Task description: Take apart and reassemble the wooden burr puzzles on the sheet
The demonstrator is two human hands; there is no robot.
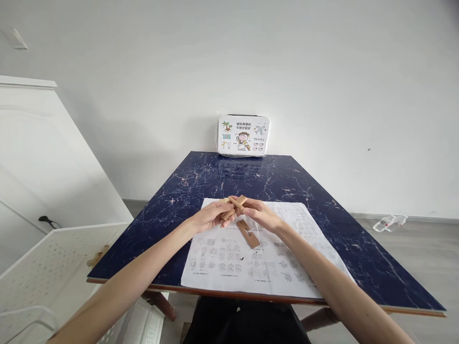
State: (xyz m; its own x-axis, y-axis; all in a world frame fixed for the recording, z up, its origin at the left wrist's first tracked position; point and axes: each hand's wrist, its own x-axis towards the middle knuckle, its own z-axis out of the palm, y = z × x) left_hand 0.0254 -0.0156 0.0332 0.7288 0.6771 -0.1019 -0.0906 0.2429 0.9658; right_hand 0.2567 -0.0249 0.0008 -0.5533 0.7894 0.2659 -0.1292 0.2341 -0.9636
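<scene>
I face a pale wall (322,71) beyond a blue marbled tabletop (272,181), white cabinet (46,148) to my left, grey floor (423,253) rightward.

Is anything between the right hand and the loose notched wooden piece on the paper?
Nothing visible stands between them: the notched wooden piece lies uncovered on the printed paper, lower in view than the right hand. But that hand is holding crossed wooden pieces with the left hand.

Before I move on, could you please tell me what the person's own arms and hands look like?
The left hand and right hand are gloveless. The left forearm and right forearm are bare, with no sleeve, watch, bracelet or cable showing.
</scene>
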